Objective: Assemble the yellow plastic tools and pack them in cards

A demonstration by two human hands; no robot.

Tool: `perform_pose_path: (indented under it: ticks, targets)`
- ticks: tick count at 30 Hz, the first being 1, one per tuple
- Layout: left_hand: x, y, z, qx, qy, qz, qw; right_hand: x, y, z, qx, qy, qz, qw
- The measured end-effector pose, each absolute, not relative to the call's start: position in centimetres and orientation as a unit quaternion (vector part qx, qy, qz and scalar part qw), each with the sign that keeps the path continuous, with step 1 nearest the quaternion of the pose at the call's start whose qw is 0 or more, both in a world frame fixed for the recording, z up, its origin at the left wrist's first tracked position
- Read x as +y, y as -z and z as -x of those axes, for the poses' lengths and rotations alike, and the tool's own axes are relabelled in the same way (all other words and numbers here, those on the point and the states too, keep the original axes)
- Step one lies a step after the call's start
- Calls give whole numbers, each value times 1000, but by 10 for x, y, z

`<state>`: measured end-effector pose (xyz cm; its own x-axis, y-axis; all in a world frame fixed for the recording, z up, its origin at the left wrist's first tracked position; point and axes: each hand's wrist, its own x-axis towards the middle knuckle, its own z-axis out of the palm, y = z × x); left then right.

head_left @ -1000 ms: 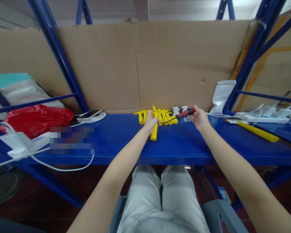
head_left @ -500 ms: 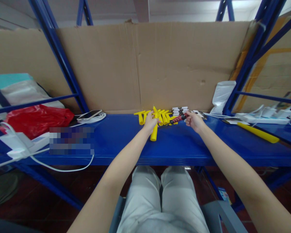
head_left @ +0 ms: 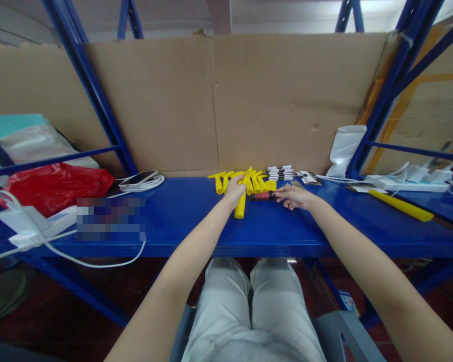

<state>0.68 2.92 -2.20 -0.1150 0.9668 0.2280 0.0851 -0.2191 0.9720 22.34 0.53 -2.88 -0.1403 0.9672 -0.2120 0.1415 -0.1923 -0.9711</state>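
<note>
Blue racking [head_left: 100, 100], a screwdriver [head_left: 263, 195] — apparently a workshop.

No text, brand or number was readable. The white stack [head_left: 280, 173] and flat packet [head_left: 308, 177] showed dark marks, nothing legible. Print on the colored item [head_left: 348, 300] below was too small.

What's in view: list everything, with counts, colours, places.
Shelf: one, blue, centre
Cardboard panels: several, brown, behind
T-shaped pieces: several, yellow, rear
Tapered piece: one, yellow, centre
Screwdriver: one, red-black, centre
Packs: several, white-black, rear
Pouch: one, white, right
Rod: one, yellow, right
Power strips: two, white, sides
Cables: several, white, sides
Phone: one, dark, left
Plastic bag: one, red, left
Chair: one, grey, below
Trousers: one pair, pale, below
Left hand: one, bare, gripping tapered piece
Right hand: one, bare, touching screwdriver
</note>
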Motion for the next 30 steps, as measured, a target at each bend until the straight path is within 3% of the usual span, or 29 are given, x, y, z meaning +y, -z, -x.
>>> perform_pose_path:
  ticks: [20,30]
  targets:
    - [39,40,-8,561,-508,-596,267,3,23,-223,-491,-506,591,393]
    - [40,40,-8,575,-502,-600,242,20,10,-247,-319,-431,625,567]
